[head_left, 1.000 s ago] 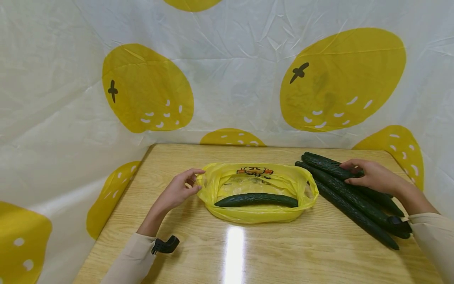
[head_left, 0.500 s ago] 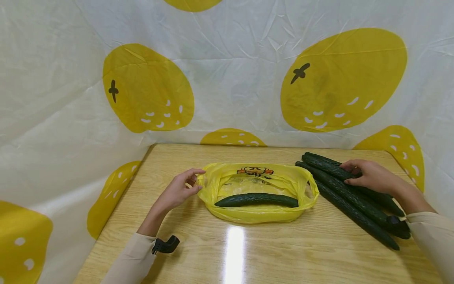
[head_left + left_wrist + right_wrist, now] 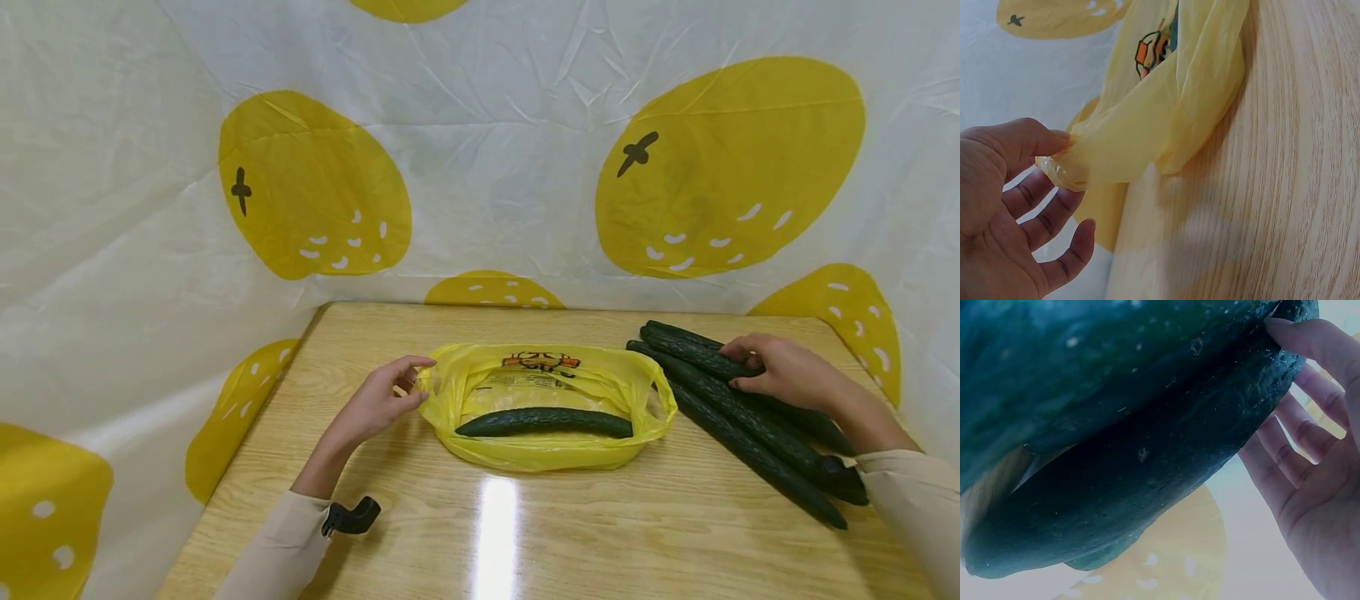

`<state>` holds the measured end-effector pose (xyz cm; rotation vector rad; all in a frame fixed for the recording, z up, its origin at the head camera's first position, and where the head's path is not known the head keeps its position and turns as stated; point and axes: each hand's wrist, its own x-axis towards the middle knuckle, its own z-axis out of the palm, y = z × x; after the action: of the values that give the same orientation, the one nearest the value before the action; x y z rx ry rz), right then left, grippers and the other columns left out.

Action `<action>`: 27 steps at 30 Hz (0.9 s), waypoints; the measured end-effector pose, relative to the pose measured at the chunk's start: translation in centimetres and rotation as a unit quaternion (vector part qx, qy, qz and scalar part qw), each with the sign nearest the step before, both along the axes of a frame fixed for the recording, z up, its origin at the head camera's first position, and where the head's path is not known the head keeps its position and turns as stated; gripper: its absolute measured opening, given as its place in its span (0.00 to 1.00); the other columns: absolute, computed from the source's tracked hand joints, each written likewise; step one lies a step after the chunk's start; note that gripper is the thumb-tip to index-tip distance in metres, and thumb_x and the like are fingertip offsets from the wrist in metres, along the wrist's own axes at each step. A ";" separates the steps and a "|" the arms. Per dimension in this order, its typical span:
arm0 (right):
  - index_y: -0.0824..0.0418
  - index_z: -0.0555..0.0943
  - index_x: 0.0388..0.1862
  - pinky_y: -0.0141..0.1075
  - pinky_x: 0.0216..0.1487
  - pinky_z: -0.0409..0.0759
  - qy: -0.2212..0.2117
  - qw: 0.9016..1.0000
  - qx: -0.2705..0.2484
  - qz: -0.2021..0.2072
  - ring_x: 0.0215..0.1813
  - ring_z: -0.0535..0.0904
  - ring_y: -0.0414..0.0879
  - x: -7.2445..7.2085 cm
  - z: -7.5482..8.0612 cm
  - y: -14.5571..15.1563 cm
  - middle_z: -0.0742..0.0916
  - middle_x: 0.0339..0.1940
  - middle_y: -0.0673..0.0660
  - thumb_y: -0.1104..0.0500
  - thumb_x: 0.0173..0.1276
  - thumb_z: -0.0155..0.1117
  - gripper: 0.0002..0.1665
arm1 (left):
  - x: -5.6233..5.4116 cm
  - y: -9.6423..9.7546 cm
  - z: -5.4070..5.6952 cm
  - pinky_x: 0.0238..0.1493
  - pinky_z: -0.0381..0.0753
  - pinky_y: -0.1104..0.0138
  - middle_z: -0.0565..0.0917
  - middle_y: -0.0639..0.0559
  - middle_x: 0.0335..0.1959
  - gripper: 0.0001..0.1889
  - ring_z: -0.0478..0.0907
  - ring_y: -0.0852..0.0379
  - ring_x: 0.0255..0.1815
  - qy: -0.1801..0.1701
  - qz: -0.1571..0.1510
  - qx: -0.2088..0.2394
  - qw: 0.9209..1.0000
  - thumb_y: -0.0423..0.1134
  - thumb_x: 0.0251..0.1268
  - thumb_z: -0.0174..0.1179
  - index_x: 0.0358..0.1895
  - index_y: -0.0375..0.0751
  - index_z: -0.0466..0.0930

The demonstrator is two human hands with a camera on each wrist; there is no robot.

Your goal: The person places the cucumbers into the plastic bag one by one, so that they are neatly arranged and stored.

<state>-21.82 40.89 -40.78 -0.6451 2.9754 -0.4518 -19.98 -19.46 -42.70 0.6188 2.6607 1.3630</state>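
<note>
Left hand (image 3: 372, 406), right hand (image 3: 787, 372): head view, barely shifted since earlier.
Yellow bag (image 3: 536, 455): on bench (image 3: 622, 533), one cucumber (image 3: 543, 422) inside, cucumber pile (image 3: 750, 426) beside.
Bag handle (image 3: 1088, 161): left wrist view, pinched by your left hand.
Gripped cucumber (image 3: 1147, 444): right wrist view, in your right hand.

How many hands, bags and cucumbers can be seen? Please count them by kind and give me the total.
Hands: 2 (left hand, right hand)
Bag: 1
Cucumbers: at least 5 (1 inside the bag, at least 4 in the pile, partly hidden by the right hand)
Total: at least 8
</note>
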 end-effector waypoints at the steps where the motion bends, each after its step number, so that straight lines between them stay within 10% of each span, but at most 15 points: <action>1: 0.70 0.80 0.58 0.51 0.42 0.82 0.001 1.000 0.000 -0.001 0.43 0.84 0.52 0.0 0.0 0.0 0.86 0.51 0.64 0.60 0.63 0.76 0.27 | 0.0 0.0 0.0 0.38 0.80 0.65 0.76 0.47 0.39 0.24 0.77 0.52 0.41 0.000 0.001 0.000 1.000 0.33 0.69 0.66 0.67 0.41 0.77; 27: 0.61 0.81 0.64 0.52 0.46 0.82 0.024 0.999 -0.026 0.029 0.49 0.84 0.54 0.8 3.8 -2.5 0.87 0.54 0.56 0.57 0.67 0.73 0.27 | 0.0 -0.1 -0.1 0.36 0.79 0.66 0.77 0.47 0.40 0.24 0.77 0.51 0.41 -0.006 0.004 0.002 1.000 0.33 0.69 0.66 0.67 0.43 0.77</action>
<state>-21.06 38.41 -36.96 -0.7561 2.9893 -0.5192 -20.00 -19.56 -42.75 0.5986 2.6558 1.3689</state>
